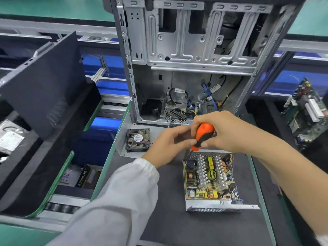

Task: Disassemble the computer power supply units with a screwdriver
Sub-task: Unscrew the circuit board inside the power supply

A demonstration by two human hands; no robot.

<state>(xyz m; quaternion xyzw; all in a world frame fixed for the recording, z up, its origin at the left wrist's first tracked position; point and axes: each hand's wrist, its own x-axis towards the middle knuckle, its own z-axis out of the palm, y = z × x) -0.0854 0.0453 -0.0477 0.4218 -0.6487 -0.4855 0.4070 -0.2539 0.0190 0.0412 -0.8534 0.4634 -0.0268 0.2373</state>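
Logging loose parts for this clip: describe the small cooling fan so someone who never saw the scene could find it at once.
Start at the tall open metal computer case at the back of the dark work mat. At the foot of its left edge, on a bare metal sheet, lies the fan, left of the left hand. It is the only square black frame with pale blades and a round label at its centre.

A dark work mat [177, 219] edged in green is spread directly beneath the grip, and a green floor [53, 6] is seen far beyond it, at the top. To the left of the grip, blue bins [106, 68] are set under a grey metal rail [53, 29], with conveyor rollers [60, 207] lower left. Even, bright light is cast throughout.
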